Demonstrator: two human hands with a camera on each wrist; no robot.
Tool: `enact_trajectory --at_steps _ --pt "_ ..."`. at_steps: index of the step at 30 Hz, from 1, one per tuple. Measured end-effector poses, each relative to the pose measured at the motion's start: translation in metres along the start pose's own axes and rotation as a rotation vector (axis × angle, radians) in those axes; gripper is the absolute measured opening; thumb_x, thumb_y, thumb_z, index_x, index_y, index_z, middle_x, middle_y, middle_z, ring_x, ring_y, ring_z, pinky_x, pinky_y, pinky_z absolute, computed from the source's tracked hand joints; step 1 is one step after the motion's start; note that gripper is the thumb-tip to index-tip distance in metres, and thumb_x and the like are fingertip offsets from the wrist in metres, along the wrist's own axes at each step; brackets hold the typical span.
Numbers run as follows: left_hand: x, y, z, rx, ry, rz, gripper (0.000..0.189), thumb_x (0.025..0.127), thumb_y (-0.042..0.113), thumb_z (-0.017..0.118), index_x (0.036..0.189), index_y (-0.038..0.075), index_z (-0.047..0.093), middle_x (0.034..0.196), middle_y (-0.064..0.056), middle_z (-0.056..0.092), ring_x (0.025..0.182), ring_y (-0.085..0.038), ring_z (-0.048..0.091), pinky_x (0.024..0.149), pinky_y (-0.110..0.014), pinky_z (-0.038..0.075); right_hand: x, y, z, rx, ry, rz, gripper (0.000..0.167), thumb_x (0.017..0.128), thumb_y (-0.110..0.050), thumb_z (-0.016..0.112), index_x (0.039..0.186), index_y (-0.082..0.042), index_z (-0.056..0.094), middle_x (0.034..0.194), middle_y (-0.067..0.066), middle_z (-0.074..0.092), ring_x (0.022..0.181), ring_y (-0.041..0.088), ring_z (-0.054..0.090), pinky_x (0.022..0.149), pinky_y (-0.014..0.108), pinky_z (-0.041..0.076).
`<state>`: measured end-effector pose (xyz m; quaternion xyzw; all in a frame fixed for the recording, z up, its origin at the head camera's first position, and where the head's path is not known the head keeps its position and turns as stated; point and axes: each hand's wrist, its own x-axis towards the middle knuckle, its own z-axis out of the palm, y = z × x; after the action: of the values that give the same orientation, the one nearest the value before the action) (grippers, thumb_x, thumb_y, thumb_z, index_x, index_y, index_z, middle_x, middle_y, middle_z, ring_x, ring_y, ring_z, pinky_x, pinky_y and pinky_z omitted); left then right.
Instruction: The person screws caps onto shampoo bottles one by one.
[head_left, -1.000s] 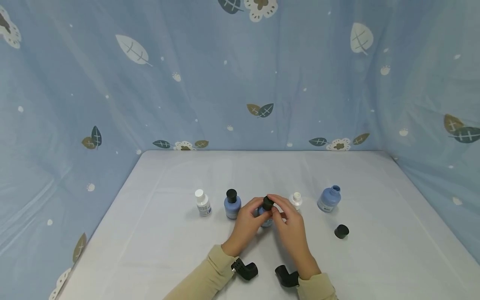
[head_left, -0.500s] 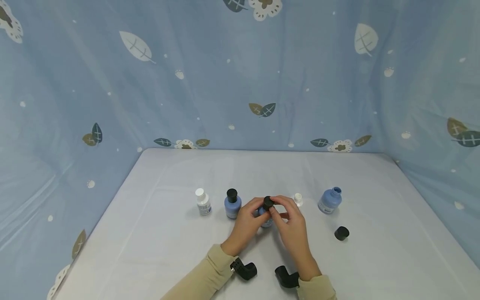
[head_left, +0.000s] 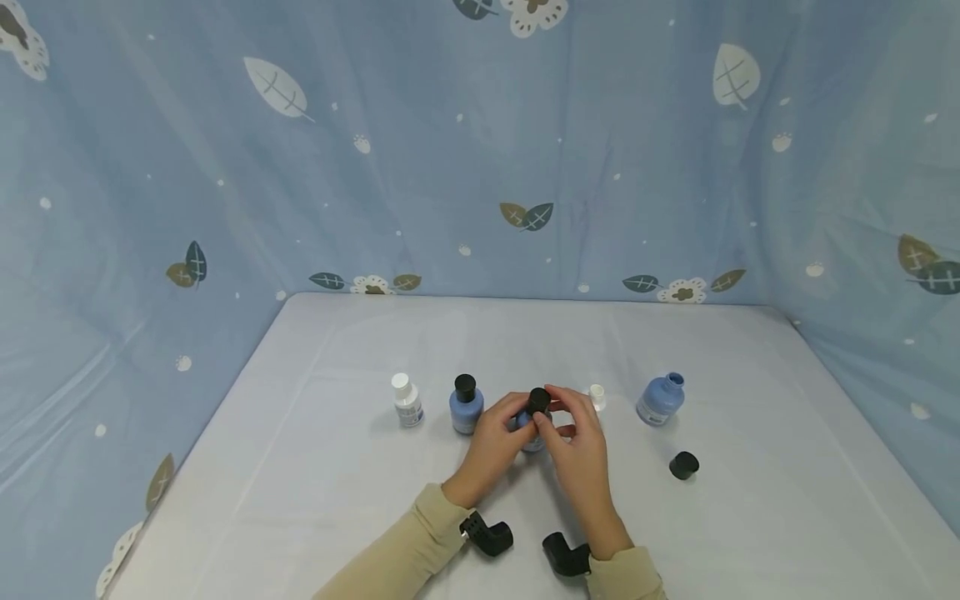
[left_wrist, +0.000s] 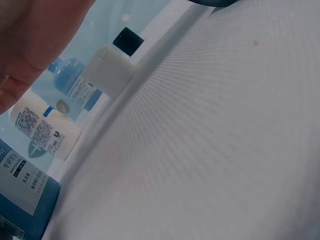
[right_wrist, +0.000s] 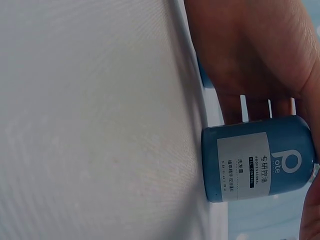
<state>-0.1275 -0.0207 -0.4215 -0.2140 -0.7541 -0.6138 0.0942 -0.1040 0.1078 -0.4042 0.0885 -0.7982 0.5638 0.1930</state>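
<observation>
The step in hand looks like working the round black plastic cap (head_left: pixel 538 398) on the blue, round-shouldered plastic bottle (right_wrist: pixel 245 160), which stands between the hands on the white cloth-covered counter (head_left: pixel 330 500). The left hand (head_left: pixel 489 447) grips the bottle's body; the right hand (head_left: pixel 583 448) pinches the cap. Whether it is being tightened or loosened, I cannot tell. The next move calls for a firm left hold and level turning by the right fingertips
</observation>
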Motion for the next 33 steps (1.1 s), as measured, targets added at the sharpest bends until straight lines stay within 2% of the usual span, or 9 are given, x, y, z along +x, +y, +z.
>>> enact_trajectory --at_steps 5,10,15,22,25,30,33 --pt "0.000 0.001 0.000 0.003 -0.003 0.009 0.026 0.083 0.008 0.062 0.109 0.012 0.062 0.105 0.001 0.060 0.099 -0.011 0.054 0.085 -0.037 0.042 0.000 0.011 0.001 -0.014 -0.005 0.014 0.041 0.083 -0.023 0.064 0.122 -0.019 0.052 0.120 -0.005 0.048 0.105 0.011 0.046 0.069 0.022 0.044" --pt "0.000 0.001 0.000 0.000 -0.021 0.017 0.026 0.085 0.015 0.062 0.111 0.014 0.061 0.107 0.002 0.059 0.101 -0.010 0.053 0.086 -0.038 0.042 -0.001 0.010 -0.001 0.011 -0.032 0.024 0.039 0.089 -0.018 0.055 0.126 -0.026 0.049 0.125 -0.010 0.048 0.114 0.008 0.043 0.074 0.024 0.045" --pt "0.000 0.001 0.000 0.008 -0.023 0.030 0.026 0.085 0.014 0.061 0.111 0.013 0.061 0.109 0.001 0.059 0.102 -0.012 0.053 0.086 -0.038 0.042 -0.001 0.010 -0.002 0.018 -0.078 -0.021 0.041 0.090 -0.007 0.050 0.129 -0.021 0.048 0.128 -0.007 0.048 0.117 0.010 0.042 0.074 0.024 0.046" --pt "0.000 0.002 0.001 0.012 -0.004 0.021 0.026 0.085 0.010 0.061 0.111 0.011 0.061 0.107 0.000 0.059 0.100 -0.012 0.053 0.085 -0.040 0.043 -0.002 0.012 0.000 -0.002 -0.083 -0.079 0.039 0.089 -0.005 0.052 0.126 -0.017 0.052 0.126 -0.001 0.049 0.113 0.014 0.045 0.071 0.027 0.046" --pt "0.000 -0.002 0.001 0.016 -0.006 0.035 0.026 0.085 0.011 0.061 0.111 0.012 0.061 0.107 0.000 0.059 0.100 -0.012 0.054 0.084 -0.038 0.043 -0.001 0.013 0.000 -0.032 -0.077 -0.090 0.037 0.089 -0.007 0.053 0.124 -0.020 0.053 0.124 -0.004 0.049 0.111 0.012 0.046 0.070 0.026 0.046" --pt "0.002 -0.023 0.004 0.040 -0.013 0.033 0.027 0.085 0.022 0.061 0.112 0.020 0.060 0.108 0.007 0.058 0.101 -0.008 0.053 0.085 -0.031 0.043 0.000 0.014 -0.001 -0.060 -0.060 -0.077 0.035 0.089 -0.018 0.056 0.124 -0.023 0.052 0.120 -0.008 0.050 0.108 0.010 0.047 0.070 0.026 0.046" --pt "0.003 -0.033 0.006 0.053 -0.010 0.023 0.027 0.085 0.027 0.062 0.111 0.024 0.060 0.107 0.011 0.058 0.101 -0.007 0.052 0.086 -0.029 0.042 0.000 0.015 -0.002 -0.056 -0.058 -0.069 0.037 0.088 -0.021 0.057 0.124 -0.020 0.052 0.118 -0.007 0.051 0.106 0.010 0.047 0.070 0.027 0.046"
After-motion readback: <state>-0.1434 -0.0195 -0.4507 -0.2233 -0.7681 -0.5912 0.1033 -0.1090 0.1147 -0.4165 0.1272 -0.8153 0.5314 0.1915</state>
